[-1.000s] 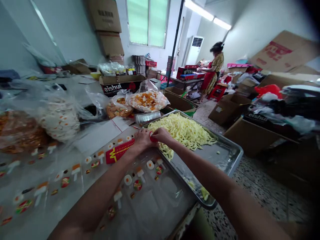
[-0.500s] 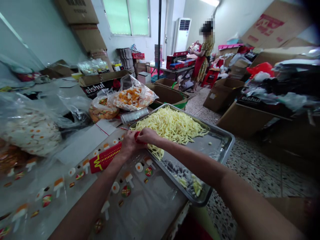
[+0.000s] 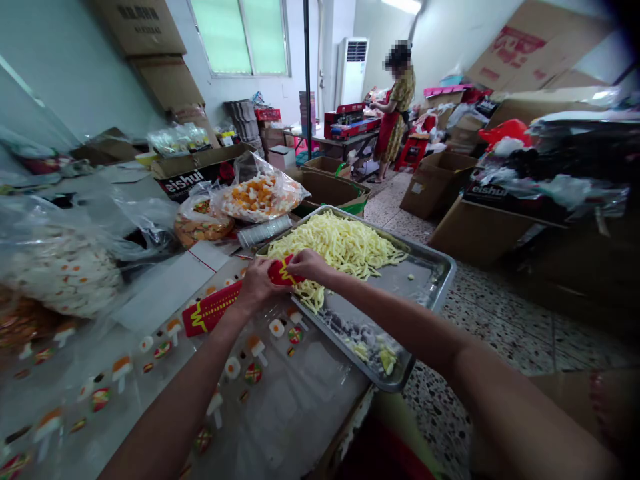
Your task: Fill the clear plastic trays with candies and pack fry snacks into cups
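In the head view, my left hand is closed on the left side of a small red fry carton with a yellow zigzag mark. Pinching the carton's right side is my right hand. Behind my left wrist lies a long stack of nested red fry cartons; whether the left hand touches it is hidden. Just beyond both hands, pale yellow fry-shaped sticks are heaped in a metal tray. Small food-shaped pieces, such as an egg shape, lie in rows on the plastic-covered table.
Left of the tray sit a bag of orange-and-white pieces, a clear sleeve and a big bag of white pieces. A cardboard box stands behind the tray. Across the room a person works beside a red machine.
The red carton between my hands has turned so its yellow mark shows, and my right hand has shifted slightly right along it. The whole view has shifted a little.
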Tool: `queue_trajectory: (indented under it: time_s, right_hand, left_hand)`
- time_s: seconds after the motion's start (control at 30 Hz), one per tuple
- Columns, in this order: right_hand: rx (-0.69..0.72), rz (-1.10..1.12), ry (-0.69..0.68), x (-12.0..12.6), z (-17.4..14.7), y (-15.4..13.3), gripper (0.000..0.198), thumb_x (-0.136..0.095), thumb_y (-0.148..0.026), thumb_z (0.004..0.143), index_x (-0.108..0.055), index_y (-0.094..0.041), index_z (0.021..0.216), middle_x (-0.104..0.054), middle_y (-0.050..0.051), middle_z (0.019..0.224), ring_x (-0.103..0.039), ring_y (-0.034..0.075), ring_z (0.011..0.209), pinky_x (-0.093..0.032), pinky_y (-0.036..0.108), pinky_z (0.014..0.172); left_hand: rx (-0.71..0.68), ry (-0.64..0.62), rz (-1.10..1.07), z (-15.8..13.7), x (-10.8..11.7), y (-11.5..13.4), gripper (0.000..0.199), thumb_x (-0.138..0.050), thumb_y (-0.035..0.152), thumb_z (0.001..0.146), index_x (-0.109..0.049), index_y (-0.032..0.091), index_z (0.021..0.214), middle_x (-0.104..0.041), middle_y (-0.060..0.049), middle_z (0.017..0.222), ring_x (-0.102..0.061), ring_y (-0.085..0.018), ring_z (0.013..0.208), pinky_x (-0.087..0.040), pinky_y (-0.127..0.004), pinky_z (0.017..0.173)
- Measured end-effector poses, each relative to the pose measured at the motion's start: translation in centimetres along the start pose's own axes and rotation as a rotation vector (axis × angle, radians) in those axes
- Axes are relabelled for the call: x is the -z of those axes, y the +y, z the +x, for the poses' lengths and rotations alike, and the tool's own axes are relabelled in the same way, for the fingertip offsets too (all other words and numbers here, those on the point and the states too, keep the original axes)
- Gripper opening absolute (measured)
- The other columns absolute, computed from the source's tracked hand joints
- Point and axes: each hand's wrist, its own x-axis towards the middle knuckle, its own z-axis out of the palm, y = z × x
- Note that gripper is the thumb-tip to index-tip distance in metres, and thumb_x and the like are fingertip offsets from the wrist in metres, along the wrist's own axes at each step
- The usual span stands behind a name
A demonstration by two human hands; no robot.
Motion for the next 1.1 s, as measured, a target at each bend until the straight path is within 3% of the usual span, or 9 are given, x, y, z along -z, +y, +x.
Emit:
queue_trajectory:
  time_s: [0.13, 0.23, 0.33, 0.43, 0.5, 0.57, 0.63, 0.87, 1.1]
  right_hand:
    - [0.023, -0.082, 0.088, 4.0, -1.5, 0.8, 0.020, -0.068, -0.033, 0.079, -0.077, -0.015, 0.077, -0.058, -0.004, 0.059, -0.048, 0.009, 0.057, -0.028, 0.024, 0.054]
    - [0.186, -0.236, 0.079, 5.8, -2.4, -0.2, 0.015, -0.070, -0.030, 0.078, -0.078, -0.017, 0.077, -0.059, -0.004, 0.060, -0.048, 0.009, 0.058, -0.026, 0.025, 0.055]
    - [0.318, -0.285, 0.052, 6.3, -3.2, -0.6, 0.020, -0.065, -0.029, 0.086, -0.080, -0.016, 0.083, -0.065, -0.002, 0.066, -0.051, 0.010, 0.061, -0.028, 0.025, 0.057]
    - [0.326, -0.358, 0.067, 5.5, -4.0, 1.4, 0.020, -0.063, -0.026, 0.091, -0.081, -0.019, 0.096, -0.074, 0.001, 0.083, -0.061, 0.014, 0.074, -0.033, 0.025, 0.063]
    - [0.422, -0.490, -0.044, 4.3, -4.8, 3.7, 0.023, -0.063, -0.015, 0.088, -0.080, -0.022, 0.101, -0.075, 0.003, 0.096, -0.063, 0.017, 0.088, -0.036, 0.026, 0.069]
    - [0.563, -0.621, -0.153, 3.1, -5.6, 5.9, 0.028, -0.061, -0.007, 0.085, -0.078, -0.020, 0.105, -0.073, 0.006, 0.105, -0.062, 0.021, 0.098, -0.038, 0.028, 0.076]
    - [0.626, -0.694, -0.172, 2.5, -6.4, 7.9, 0.023, -0.060, -0.008, 0.089, -0.076, -0.018, 0.102, -0.071, 0.009, 0.106, -0.059, 0.022, 0.101, -0.038, 0.030, 0.081]
    - [0.490, -0.691, -0.127, 4.7, -9.3, 11.8, 0.020, -0.058, -0.023, 0.098, -0.077, -0.019, 0.093, -0.069, 0.008, 0.097, -0.058, 0.021, 0.093, -0.036, 0.031, 0.081]
    - [0.415, -0.751, -0.186, 4.4, -10.0, 10.4, 0.012, -0.065, -0.018, 0.086, -0.076, -0.015, 0.083, -0.071, 0.010, 0.091, -0.061, 0.020, 0.085, -0.036, 0.031, 0.075]
  left_hand:
    - [-0.036, 0.071, 0.025, 0.2, 0.2, 2.2, 0.091, -0.092, 0.053, 0.055, -0.058, 0.017, 0.131, -0.059, -0.016, 0.129, -0.055, -0.037, 0.121, -0.045, -0.049, 0.107]
    - [-0.138, 0.136, 0.018, 0.7, 0.1, 5.8, 0.092, -0.088, 0.037, 0.064, -0.045, 0.015, 0.143, -0.053, -0.018, 0.141, -0.050, -0.037, 0.131, -0.040, -0.049, 0.113]
    - [-0.041, 0.133, 0.047, 1.0, 0.5, 7.8, 0.084, -0.082, 0.022, 0.066, -0.044, 0.014, 0.141, -0.057, -0.018, 0.134, -0.055, -0.035, 0.126, -0.045, -0.045, 0.108]
    - [0.190, 0.138, 0.089, 0.4, 1.4, 6.4, 0.087, -0.084, 0.024, 0.062, -0.044, 0.015, 0.139, -0.060, -0.019, 0.130, -0.059, -0.037, 0.122, -0.049, -0.046, 0.104]
    - [0.279, 0.149, 0.085, -0.5, 2.1, 4.7, 0.093, -0.086, 0.029, 0.061, -0.041, 0.016, 0.142, -0.059, -0.019, 0.134, -0.058, -0.038, 0.124, -0.049, -0.048, 0.103]
    - [0.299, 0.137, 0.060, -1.6, 2.5, 3.6, 0.097, -0.085, 0.030, 0.061, -0.038, 0.017, 0.145, -0.057, -0.020, 0.139, -0.057, -0.038, 0.126, -0.048, -0.049, 0.105]
    - [0.269, 0.112, 0.018, -2.5, 2.7, 3.6, 0.095, -0.083, 0.028, 0.063, -0.038, 0.019, 0.146, -0.056, -0.018, 0.140, -0.057, -0.037, 0.127, -0.048, -0.048, 0.106]
    - [0.153, 0.222, -0.026, -3.4, 1.8, 7.4, 0.093, -0.081, 0.020, 0.062, -0.039, 0.019, 0.146, -0.056, -0.015, 0.135, -0.056, -0.035, 0.126, -0.047, -0.047, 0.109]
    - [0.003, -0.073, 0.107, -3.8, -0.1, 11.2, 0.081, -0.078, 0.022, 0.065, -0.046, 0.012, 0.139, -0.055, -0.017, 0.124, -0.055, -0.036, 0.120, -0.048, -0.045, 0.106]
